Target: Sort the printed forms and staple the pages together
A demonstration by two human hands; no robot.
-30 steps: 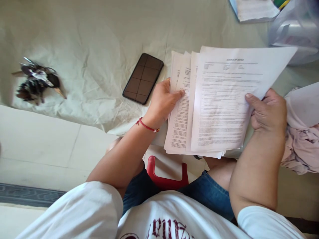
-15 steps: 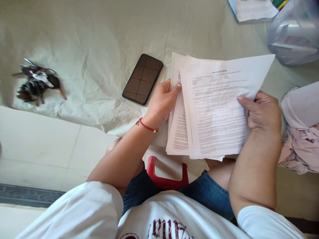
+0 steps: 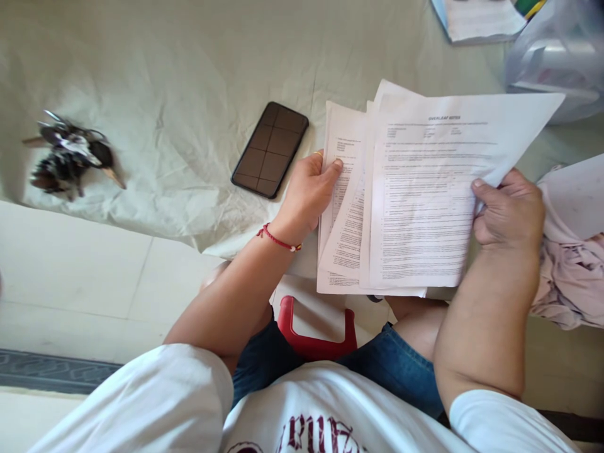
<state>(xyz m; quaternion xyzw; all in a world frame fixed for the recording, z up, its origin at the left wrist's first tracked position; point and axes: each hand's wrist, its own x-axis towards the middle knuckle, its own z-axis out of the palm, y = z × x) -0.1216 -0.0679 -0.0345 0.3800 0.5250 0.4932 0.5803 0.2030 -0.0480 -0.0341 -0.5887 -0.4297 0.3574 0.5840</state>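
Several printed paper sheets (image 3: pixel 419 207) are fanned out between my two hands, above my lap and the table edge. My left hand (image 3: pixel 314 189) is closed on the left edge of the lower sheets (image 3: pixel 344 132), thumb on top and fingers hidden beneath. My right hand (image 3: pixel 509 211) pinches the right edge of the upper sheets, its thumb lying on the print and the other fingers behind. The top sheet carries a heading and dense lines of small text. Just left of my left hand, a dark smartphone (image 3: pixel 270 150) lies on the cloth.
A bunch of keys (image 3: pixel 75 151) lies at the left on the cloth-covered table (image 3: pixel 179 75). At the upper right are a booklet (image 3: pixel 486 22) and a clear plastic bag (image 3: pixel 557 69). Pale pink fabric (image 3: pixel 566 277) sits at the right; a red stool (image 3: pixel 318 346) shows between my legs.
My right hand has moved right and slightly up with the upper sheets, spreading them away from the lower ones. More of the lower pages shows. My left hand has stayed in place.
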